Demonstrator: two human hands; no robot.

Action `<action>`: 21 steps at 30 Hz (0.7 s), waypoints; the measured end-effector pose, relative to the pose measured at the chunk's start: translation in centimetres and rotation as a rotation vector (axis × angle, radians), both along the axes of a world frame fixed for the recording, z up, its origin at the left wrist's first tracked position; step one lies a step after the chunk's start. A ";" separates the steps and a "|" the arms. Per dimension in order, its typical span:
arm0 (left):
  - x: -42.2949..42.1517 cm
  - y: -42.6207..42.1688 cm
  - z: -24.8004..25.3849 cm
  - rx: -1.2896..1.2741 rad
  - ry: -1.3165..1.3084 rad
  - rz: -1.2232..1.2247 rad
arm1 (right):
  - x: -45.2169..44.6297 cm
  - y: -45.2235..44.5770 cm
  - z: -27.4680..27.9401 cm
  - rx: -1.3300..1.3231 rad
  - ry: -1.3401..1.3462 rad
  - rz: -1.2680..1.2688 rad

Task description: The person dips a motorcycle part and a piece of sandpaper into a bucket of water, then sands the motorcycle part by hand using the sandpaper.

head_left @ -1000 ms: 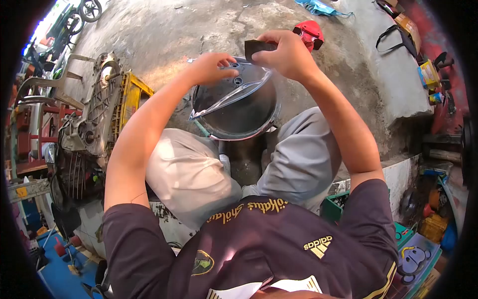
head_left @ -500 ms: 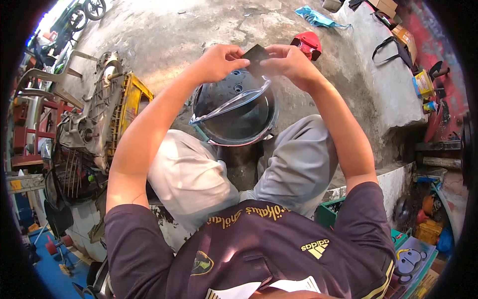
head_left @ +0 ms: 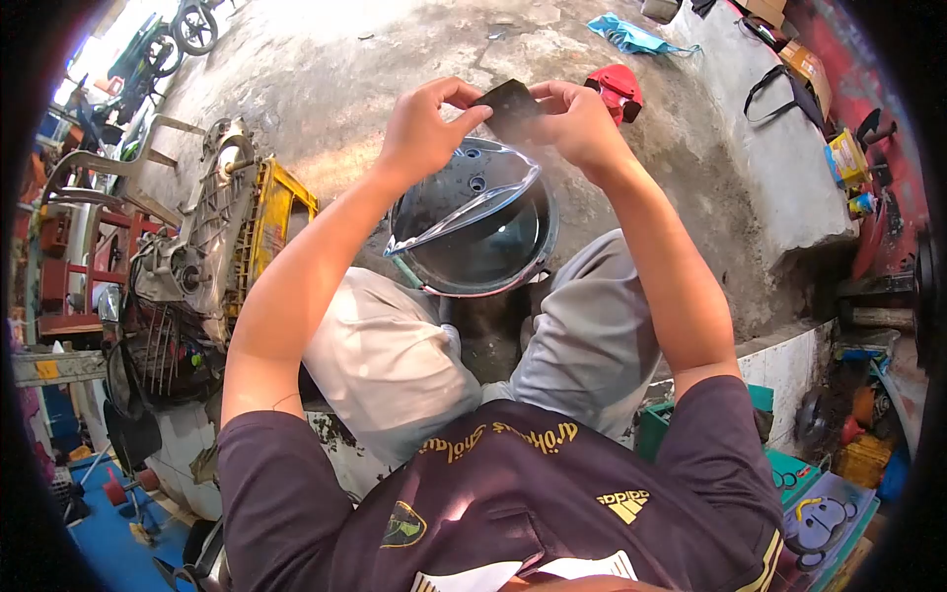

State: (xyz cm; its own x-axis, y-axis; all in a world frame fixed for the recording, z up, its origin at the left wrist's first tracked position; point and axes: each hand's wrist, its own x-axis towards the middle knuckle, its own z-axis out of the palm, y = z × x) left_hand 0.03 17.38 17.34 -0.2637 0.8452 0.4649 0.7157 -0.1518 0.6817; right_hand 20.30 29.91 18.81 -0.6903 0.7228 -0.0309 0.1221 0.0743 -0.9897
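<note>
A small dark square piece (head_left: 513, 107), perhaps sandpaper, is held up between both hands above the far edge of a black bucket (head_left: 541, 266). My left hand (head_left: 431, 123) pinches its left corner between thumb and fingers. The right side of the piece is gripped by my right hand (head_left: 575, 123). Across the bucket lies a dark panel (head_left: 444, 192) with round holes and a shiny, pale curved edge (head_left: 473, 210). The bucket stands on the floor between my knees, with dark liquid visible inside.
A metal engine casing (head_left: 192, 261) and a yellow crate (head_left: 281, 212) stand at the left. Beyond my right hand lies a red object (head_left: 616, 91), with a blue cloth (head_left: 633, 35) farther off. A green box (head_left: 651, 431) sits by my right hip.
My left hand has come up from over the panel and taken hold of the dark piece, which my right hand held alone at first. The piece has been turned between the hands.
</note>
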 end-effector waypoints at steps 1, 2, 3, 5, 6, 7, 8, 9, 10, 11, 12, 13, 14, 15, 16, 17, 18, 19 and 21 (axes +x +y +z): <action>0.2 0.0 0.1 0.000 0.004 0.000 | 0.0 0.1 0.0 -0.002 0.000 0.002; 0.3 0.0 0.2 0.054 0.027 0.013 | -0.1 0.2 0.0 -0.004 -0.001 0.004; 0.4 0.1 0.2 0.110 0.048 0.024 | -0.2 0.3 -0.1 -0.005 0.001 0.004; 0.2 0.2 0.2 0.158 0.192 0.002 | -0.3 0.6 -0.3 -0.032 0.039 -0.026; 0.3 0.2 0.5 0.207 0.334 -0.020 | -0.2 0.8 -0.2 -0.032 0.042 -0.029; 0.5 0.2 0.7 0.208 0.337 -0.021 | -0.1 0.8 -0.2 -0.066 0.065 -0.025; 0.8 0.0 0.8 0.226 0.353 -0.070 | 0.0 0.9 -0.2 -0.100 0.087 -0.021; 1.0 0.0 0.9 0.244 0.368 -0.119 | 0.1 1.1 -0.3 -0.101 0.090 -0.022; 0.9 0.1 0.8 0.244 0.370 -0.119 | 0.2 1.4 -0.6 -0.142 0.135 -0.007; 0.9 0.3 0.5 0.242 0.339 -0.130 | 0.3 1.7 -0.7 -0.182 0.181 0.010; 0.8 0.4 0.3 0.241 0.308 -0.142 | 0.4 1.8 -0.7 -0.181 0.182 0.012; 0.8 0.5 0.1 0.241 0.308 -0.139 | 0.5 1.9 -0.6 -0.213 0.202 0.016; 0.7 0.7 -0.1 0.225 0.236 -0.119 | 0.6 1.9 -0.6 -0.244 0.221 0.020; 0.8 0.7 0.0 0.210 0.162 -0.099 | 0.5 2.1 -0.8 -0.244 0.219 0.023; 0.9 0.8 0.0 0.211 0.160 -0.096 | 0.5 2.2 -1.1 -0.237 0.220 0.008; 0.9 0.8 0.1 0.207 0.126 -0.065 | 0.4 2.4 -1.3 -0.229 0.221 -0.006; 1.0 0.8 0.3 0.203 0.091 -0.034 | 0.4 2.3 -1.2 -0.228 0.218 -0.003; 1.1 0.9 0.4 0.205 0.089 -0.032 | 0.4 2.2 -1.1 -0.227 0.220 0.003; 1.3 1.0 0.5 0.176 0.029 0.021 | 0.5 2.1 -1.0 -0.224 0.220 0.008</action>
